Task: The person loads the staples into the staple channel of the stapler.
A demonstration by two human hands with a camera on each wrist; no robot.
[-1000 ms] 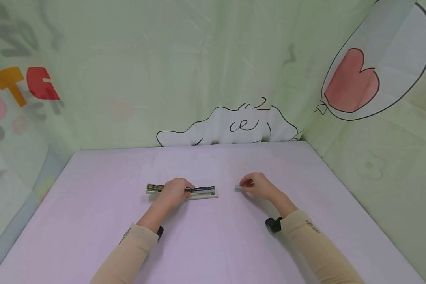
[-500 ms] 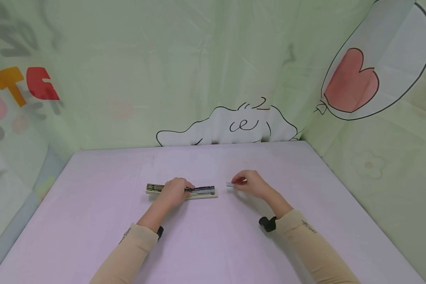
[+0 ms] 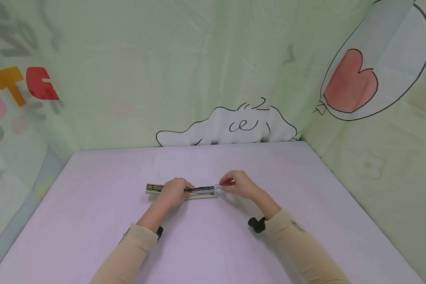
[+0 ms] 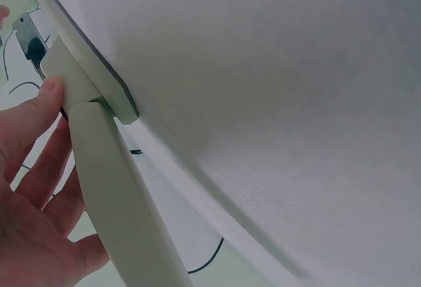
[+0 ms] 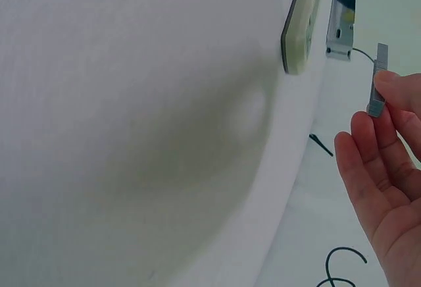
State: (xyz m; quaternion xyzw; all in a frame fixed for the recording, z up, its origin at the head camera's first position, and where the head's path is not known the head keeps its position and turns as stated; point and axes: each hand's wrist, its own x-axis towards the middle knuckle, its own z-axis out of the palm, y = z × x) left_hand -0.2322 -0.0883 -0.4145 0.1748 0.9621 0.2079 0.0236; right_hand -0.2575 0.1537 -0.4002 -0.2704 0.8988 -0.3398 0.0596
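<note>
A pale stapler [image 3: 202, 194] lies on the table with its top swung back, so its metal staple channel [image 5: 341, 20] is exposed. My left hand [image 3: 176, 191] grips the stapler around its middle; in the left wrist view the thumb [image 4: 46, 99] presses its side and the fingers curl behind. Between thumb and fingertips, my right hand [image 3: 239, 184] pinches a short grey strip of staples [image 5: 378, 79]. In the head view the strip's free end is right at the right end of the channel. The right wrist view shows a small gap between strip and channel.
A pale lilac cloth covers the table [image 3: 213, 244]. Behind it hangs a light green curtain [image 3: 135, 79] with printed drawings, and more curtain closes in both sides. Black wrist cameras [image 3: 257, 225] sit under the cuffs.
My right hand has moved left with the strip of staples, from well right of the stapler up to its end. The left hand and stapler have stayed in place.
</note>
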